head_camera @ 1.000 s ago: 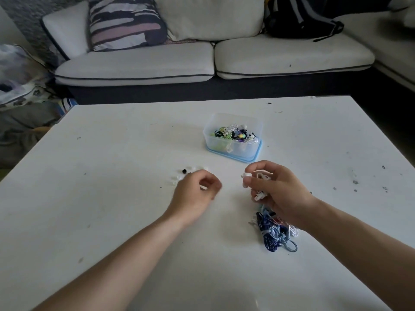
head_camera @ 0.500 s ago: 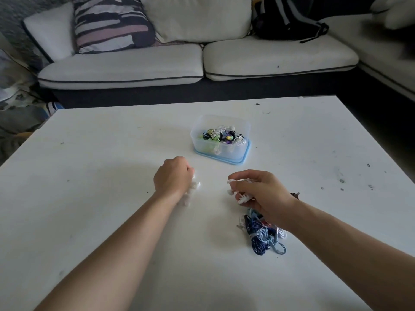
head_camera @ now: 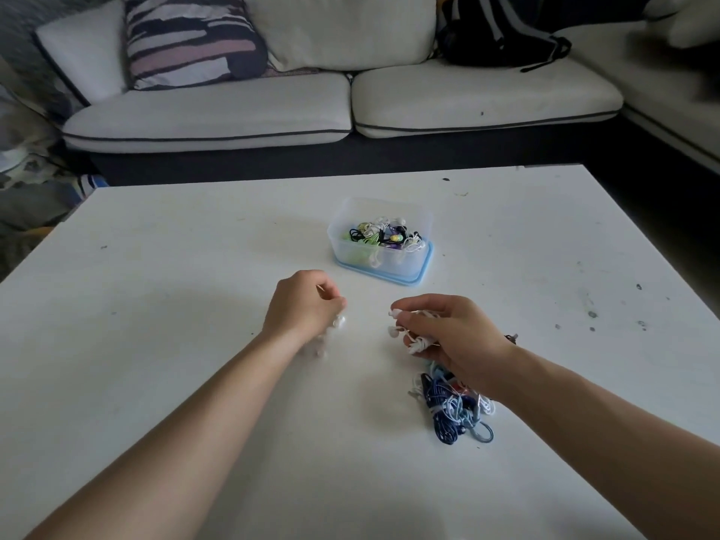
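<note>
On the white table [head_camera: 156, 383] my left hand [head_camera: 300, 305] is curled over white earphones [head_camera: 335, 323] whose buds and cord hang blurred below the fingers. My right hand [head_camera: 448, 333] grips a bunch of white earphone cords [head_camera: 413, 342], with small white buds sticking out to the left. Just under my right wrist lies a tangle of blue and white cables [head_camera: 452, 415] on the table. A clear plastic box [head_camera: 389, 263] with a blue base stands beyond both hands, filled with several coloured earphones and cords.
A white sofa [head_camera: 233, 111] runs along the far side of the table, with a striped cushion [head_camera: 191, 37] on the left and a black backpack [head_camera: 498, 29] on the right. Dark specks dot the table's right part. Clutter lies on the floor at left.
My left hand has moved forward and left over the small white earphones that lay on the table and now covers them. My right hand has hardly shifted.
</note>
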`<state>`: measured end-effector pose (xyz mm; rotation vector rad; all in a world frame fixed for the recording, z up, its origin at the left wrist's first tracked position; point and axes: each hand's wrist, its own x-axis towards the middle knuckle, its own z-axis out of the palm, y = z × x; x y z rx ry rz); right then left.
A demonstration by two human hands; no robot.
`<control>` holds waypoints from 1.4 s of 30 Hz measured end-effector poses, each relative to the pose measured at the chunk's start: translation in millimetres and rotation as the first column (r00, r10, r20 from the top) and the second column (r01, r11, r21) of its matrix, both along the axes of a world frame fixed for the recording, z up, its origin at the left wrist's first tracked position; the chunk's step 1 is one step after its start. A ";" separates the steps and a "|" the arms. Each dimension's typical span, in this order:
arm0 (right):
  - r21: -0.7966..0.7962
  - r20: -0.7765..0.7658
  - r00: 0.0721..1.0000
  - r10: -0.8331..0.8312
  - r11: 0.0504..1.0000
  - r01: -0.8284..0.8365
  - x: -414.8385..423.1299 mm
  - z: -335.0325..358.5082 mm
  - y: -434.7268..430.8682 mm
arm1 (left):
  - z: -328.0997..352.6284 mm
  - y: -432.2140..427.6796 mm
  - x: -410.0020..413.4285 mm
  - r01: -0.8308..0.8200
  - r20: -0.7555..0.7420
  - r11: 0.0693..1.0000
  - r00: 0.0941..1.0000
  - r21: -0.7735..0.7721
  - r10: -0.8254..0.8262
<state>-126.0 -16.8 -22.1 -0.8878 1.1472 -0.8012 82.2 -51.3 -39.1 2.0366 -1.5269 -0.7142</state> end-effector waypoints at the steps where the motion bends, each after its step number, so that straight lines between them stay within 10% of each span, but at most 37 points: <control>1: -0.012 0.000 1.000 0.006 1.000 -0.006 0.5 1.3 1.0 | 7.5 7.2 -1.5 0.026 -0.082 1.000 0.996 0.001 -0.026; 9: -0.079 0.118 0.992 0.044 0.996 -0.035 10.5 23.8 14.5 | 44.6 66.5 -6.1 0.045 -0.800 0.992 0.596 0.120 0.070; 15: -0.119 0.136 0.990 0.024 0.993 -0.007 9.9 30.7 17.2 | 61.2 73.3 -13.6 -0.017 -0.919 0.987 0.363 0.160 0.156; 42: -0.224 0.002 0.999 0.036 0.974 -0.035 7.0 34.0 17.9 | 66.2 69.3 -15.2 0.100 -0.897 0.990 0.440 0.096 0.042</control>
